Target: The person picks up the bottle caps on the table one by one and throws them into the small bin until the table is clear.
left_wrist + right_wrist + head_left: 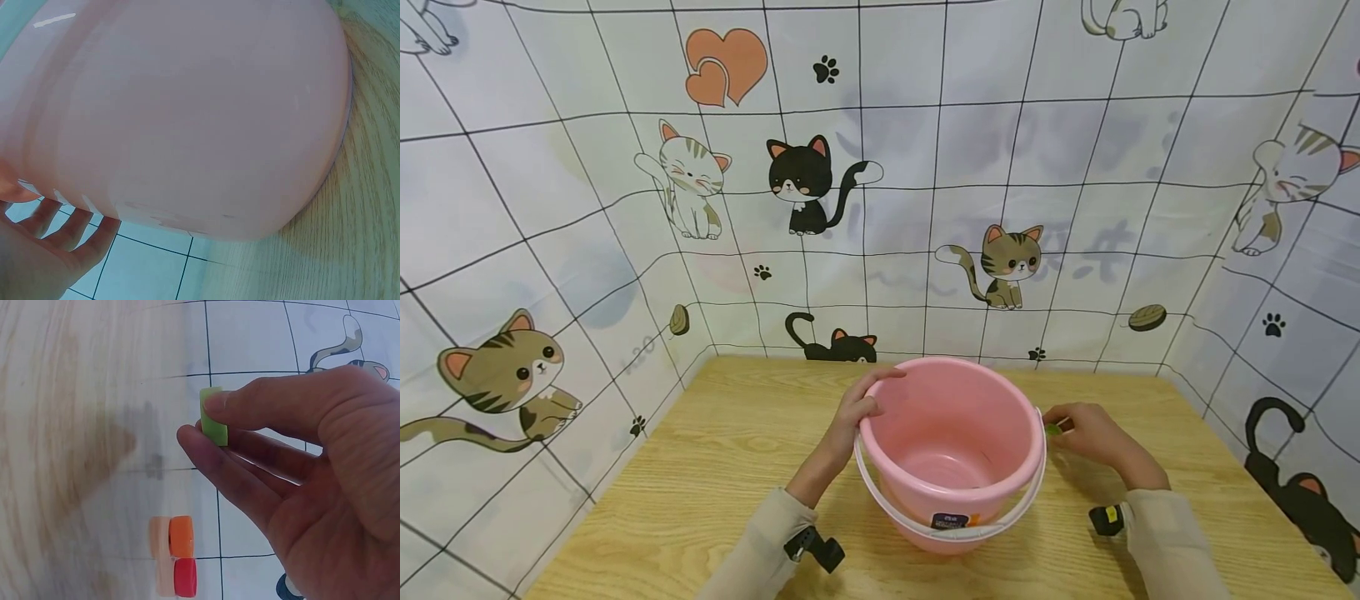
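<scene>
The small green piece (215, 432), seen best from the right wrist, is held in a narrow pinch between the thumb and fingertips of the right hand (1093, 433); from the head camera I see only a sliver of it, outside the pink bucket (951, 396) and just beside its right wall. The bucket stands on the wood-grained table (737, 467), its mouth turned up toward my head view. The left hand (852, 412) grips the bucket's rim at the left side; from the left wrist I see several of its fingers bent against the outer wall, which fills most of that frame. A white handle (880, 497) hangs lowered across the bucket's near side, crossing just below a dark label (950, 521). Beyond the pinched piece, the right wrist view gives me an orange piece (182, 537) and a red piece (185, 577) on the table, side by side and well apart from the fingers; I cannot make them out in the head view. Pale sleeves (1176, 537) cover both forearms, with a small black device (1107, 520) at each wrist. Behind the table I note a white, grid-lined backdrop (895, 225) printed with cartoon cats, paw prints and hearts.
</scene>
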Action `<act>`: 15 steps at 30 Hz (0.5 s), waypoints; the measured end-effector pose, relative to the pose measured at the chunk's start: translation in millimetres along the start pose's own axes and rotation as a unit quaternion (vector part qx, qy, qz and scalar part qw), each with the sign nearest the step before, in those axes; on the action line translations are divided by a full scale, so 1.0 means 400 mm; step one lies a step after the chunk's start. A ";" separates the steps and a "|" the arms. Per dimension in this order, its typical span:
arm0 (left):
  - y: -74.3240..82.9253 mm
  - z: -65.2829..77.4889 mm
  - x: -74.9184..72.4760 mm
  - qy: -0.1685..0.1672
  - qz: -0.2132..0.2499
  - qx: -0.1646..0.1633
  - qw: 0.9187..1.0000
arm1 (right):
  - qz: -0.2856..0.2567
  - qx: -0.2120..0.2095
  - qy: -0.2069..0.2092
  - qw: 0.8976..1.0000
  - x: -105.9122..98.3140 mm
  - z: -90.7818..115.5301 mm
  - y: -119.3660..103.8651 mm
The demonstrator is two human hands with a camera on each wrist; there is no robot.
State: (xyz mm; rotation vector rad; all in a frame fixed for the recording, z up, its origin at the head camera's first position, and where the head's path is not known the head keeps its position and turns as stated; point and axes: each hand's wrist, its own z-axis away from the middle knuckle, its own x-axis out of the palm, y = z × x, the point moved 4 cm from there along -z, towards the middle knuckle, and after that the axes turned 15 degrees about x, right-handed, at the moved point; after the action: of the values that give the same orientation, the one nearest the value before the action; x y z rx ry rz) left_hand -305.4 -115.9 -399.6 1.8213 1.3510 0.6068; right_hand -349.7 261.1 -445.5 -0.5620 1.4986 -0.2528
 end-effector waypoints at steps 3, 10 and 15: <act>-0.001 0.000 -0.001 0.000 0.000 0.000 1.000 | 0.004 -0.002 0.004 1.000 -0.003 0.001 -0.005; 0.000 0.001 -0.001 -0.001 -0.002 0.000 1.000 | 0.012 -0.018 0.012 1.000 -0.008 0.002 -0.012; 0.003 0.001 0.001 -0.003 0.000 0.001 1.000 | 0.015 -0.025 0.021 0.999 -0.014 0.003 -0.016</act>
State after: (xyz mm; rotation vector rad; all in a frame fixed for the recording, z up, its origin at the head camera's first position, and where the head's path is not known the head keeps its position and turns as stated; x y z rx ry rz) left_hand -304.3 -115.8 -398.8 1.8232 1.3484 0.5997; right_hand -348.0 258.8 -437.3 -0.5755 1.5564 -0.2051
